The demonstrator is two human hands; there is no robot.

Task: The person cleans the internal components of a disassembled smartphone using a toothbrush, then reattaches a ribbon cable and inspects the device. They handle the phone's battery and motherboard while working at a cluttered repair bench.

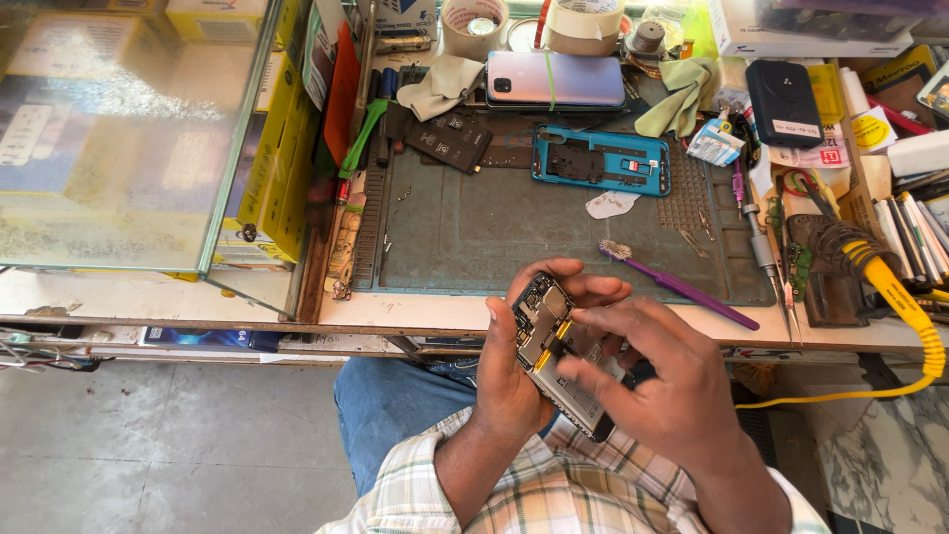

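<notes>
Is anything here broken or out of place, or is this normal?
The phone in both hands has its back off, circuit board bare. A blue inner frame lies apart on the mat, and a purple brush lies askew. Nothing looks spilled.

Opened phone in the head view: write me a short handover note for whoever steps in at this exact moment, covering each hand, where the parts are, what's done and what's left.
Left hand: grips the opened phone from below, circuit board side up, over the lap.
Right hand: fingertips pressing on the phone's yellow strip near its middle.
On the mat: blue back frame, black battery, purple brush, tweezers. A second phone lies at the far edge.
Done: back frame and battery appear to be off.
Left: judging by the loose parts, reassembly is still ahead.
</notes>
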